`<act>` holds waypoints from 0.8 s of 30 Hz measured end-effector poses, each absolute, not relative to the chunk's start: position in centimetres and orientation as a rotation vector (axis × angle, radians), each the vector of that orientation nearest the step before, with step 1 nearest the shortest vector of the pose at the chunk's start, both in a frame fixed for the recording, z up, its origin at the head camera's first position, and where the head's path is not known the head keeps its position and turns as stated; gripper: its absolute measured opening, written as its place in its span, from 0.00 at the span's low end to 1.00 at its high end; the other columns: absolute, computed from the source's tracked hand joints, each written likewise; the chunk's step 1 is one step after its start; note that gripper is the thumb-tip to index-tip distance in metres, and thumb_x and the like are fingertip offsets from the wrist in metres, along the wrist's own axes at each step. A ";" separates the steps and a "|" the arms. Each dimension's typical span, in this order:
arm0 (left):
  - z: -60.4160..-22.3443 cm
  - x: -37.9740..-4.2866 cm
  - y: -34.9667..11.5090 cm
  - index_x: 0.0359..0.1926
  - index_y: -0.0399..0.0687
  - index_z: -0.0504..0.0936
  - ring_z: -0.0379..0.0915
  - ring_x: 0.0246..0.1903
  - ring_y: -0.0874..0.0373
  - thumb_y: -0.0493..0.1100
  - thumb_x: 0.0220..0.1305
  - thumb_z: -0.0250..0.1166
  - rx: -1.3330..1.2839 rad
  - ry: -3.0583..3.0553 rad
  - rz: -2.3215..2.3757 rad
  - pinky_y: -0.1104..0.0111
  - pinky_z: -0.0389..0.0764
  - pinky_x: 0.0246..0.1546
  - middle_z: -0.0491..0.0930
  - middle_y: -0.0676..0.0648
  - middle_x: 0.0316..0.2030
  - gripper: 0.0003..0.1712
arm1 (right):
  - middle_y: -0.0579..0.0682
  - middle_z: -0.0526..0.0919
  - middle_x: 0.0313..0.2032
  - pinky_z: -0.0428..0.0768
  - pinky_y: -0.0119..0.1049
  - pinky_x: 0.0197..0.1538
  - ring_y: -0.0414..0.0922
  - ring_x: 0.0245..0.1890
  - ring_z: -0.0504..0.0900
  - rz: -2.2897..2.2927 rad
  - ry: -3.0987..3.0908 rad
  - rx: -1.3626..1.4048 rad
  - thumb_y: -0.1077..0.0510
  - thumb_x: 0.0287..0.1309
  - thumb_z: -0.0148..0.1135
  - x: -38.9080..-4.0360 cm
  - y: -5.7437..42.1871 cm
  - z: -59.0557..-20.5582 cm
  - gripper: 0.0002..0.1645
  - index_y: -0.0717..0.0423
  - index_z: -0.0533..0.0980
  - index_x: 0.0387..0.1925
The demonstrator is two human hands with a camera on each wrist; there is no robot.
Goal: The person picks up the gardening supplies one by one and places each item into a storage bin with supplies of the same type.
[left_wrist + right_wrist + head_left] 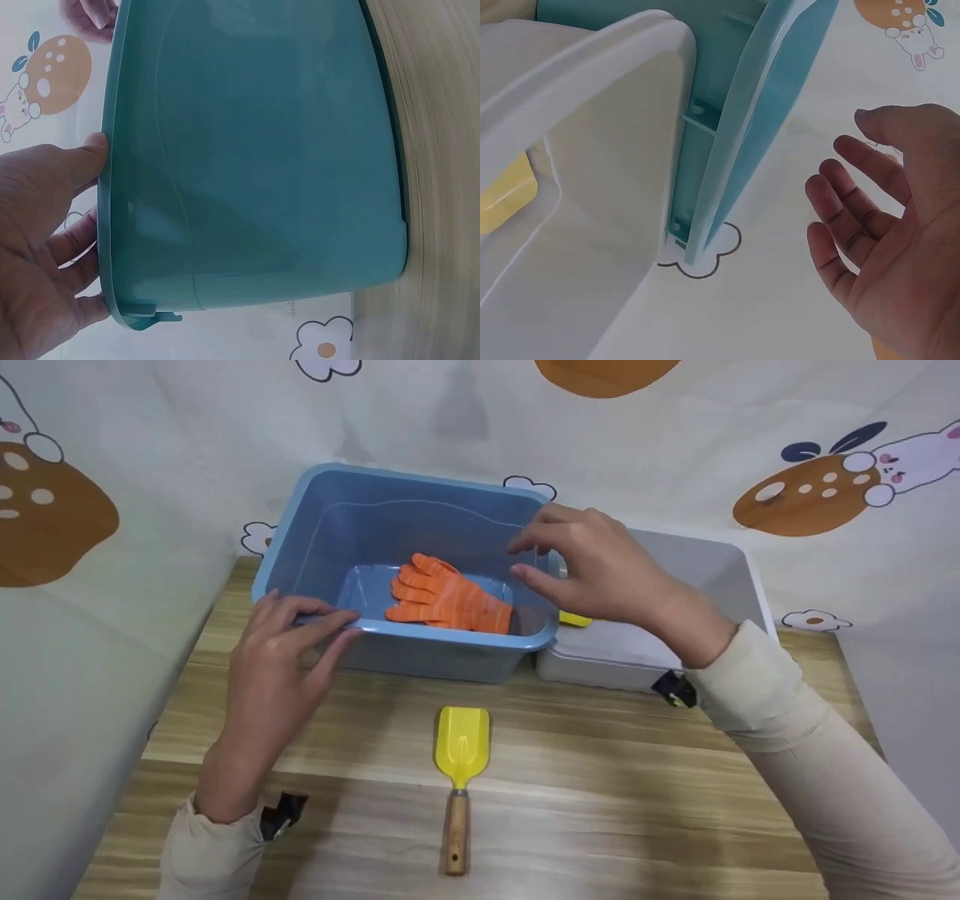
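Observation:
A blue plastic bin (427, 639) stands at the back of the table, an orange glove (457, 598) lying on its floor. My left hand (281, 660) holds the front rim near the left corner, fingers over the edge; in the left wrist view the thumb (94, 154) touches the rim. Above the bin's right rim hovers my right hand (600, 562), its fingers loosely bent and nothing between them. The right wrist view shows that hand (900, 225) apart from the bin (742, 112). On the table in front lies a yellow hand shovel (463, 742) with a wooden handle.
A pale grey box (607, 667) stands close against the bin's right side, partly under my right arm. Inside it is a yellow object (506, 195), mostly hidden. A printed cloth (427, 427) hangs behind the wooden table (600, 810).

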State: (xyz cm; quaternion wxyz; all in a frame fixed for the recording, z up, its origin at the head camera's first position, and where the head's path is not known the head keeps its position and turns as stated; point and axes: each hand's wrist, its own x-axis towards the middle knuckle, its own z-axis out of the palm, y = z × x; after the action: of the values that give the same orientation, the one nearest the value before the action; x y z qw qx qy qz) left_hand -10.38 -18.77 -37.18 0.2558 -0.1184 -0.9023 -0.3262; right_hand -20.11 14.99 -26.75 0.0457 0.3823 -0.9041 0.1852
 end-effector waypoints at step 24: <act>-37.1 -10.4 -18.6 0.48 0.46 0.93 0.84 0.49 0.47 0.41 0.62 0.78 -0.315 -2.446 -0.863 0.41 0.59 0.81 0.89 0.42 0.43 0.13 | 0.48 0.88 0.47 0.73 0.21 0.54 0.41 0.51 0.82 0.852 -2.690 0.683 0.59 0.66 0.72 -14.4 25.1 -29.8 0.11 0.52 0.88 0.49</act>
State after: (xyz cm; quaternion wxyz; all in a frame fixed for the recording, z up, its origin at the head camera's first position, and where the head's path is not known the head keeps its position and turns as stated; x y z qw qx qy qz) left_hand -10.38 -18.65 -37.07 0.2612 -0.1163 -0.9037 -0.3187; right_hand -14.36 25.10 -29.76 0.1189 0.2335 -0.9200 0.2914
